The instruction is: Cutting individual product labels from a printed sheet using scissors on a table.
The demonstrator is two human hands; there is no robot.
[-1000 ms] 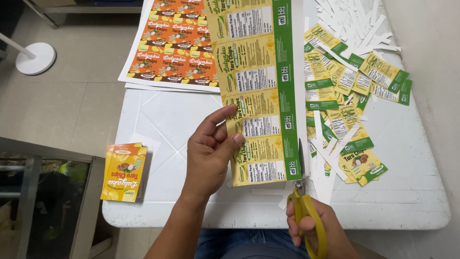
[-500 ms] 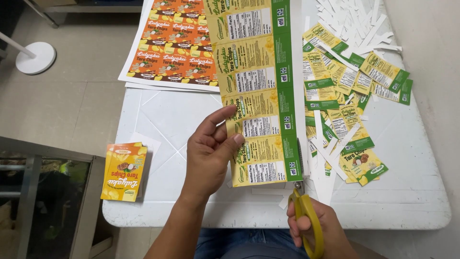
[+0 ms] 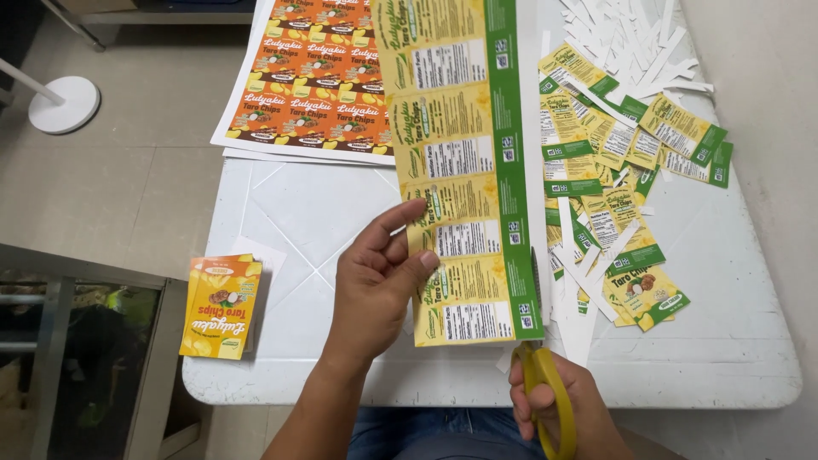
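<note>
Two hands: left hand (image 3: 375, 290) holds one label strip (image 3: 464, 162), right hand (image 3: 558, 405) one scissors (image 3: 545, 388).

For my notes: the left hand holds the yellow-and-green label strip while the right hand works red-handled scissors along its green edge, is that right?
Not quite: the scissors have yellow handles, not red. The head view shows the left hand holding the label strip while the right hand cuts along its green edge.

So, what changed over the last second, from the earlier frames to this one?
Very little. The right hand with the yellow-handled scissors has crept slightly forward along the white margin of the label strip. The left hand keeps its grip on that strip. The cut labels, orange sheet and small stack lie unmoved.
</note>
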